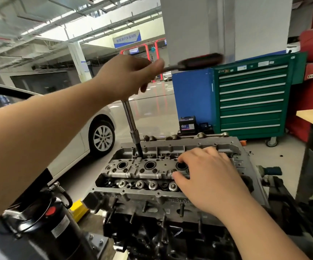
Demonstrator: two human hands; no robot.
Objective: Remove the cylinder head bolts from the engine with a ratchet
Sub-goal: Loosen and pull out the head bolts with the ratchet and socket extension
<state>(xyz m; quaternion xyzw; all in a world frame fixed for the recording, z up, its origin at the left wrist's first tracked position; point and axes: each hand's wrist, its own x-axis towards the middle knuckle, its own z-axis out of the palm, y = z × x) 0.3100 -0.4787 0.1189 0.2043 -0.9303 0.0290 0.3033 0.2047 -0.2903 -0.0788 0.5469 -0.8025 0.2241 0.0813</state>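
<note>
Bolts sit out of sight down in the head point(170, 175), at centre-low; the one being worked lies under the extension point(131, 121) at the head's 10 o'clock corner. The left hand point(125, 76) curls round the ratchet point(198, 61) head, probably to keep the long extension plumb, handle blurred toward 3 o'clock. The right hand point(206, 171) rests flat, fingers spread, likely steadying the engine. A green cabinet point(251, 98) stands at 2 o'clock, a white car point(88, 136) at 9; neither blocks the swing
</note>
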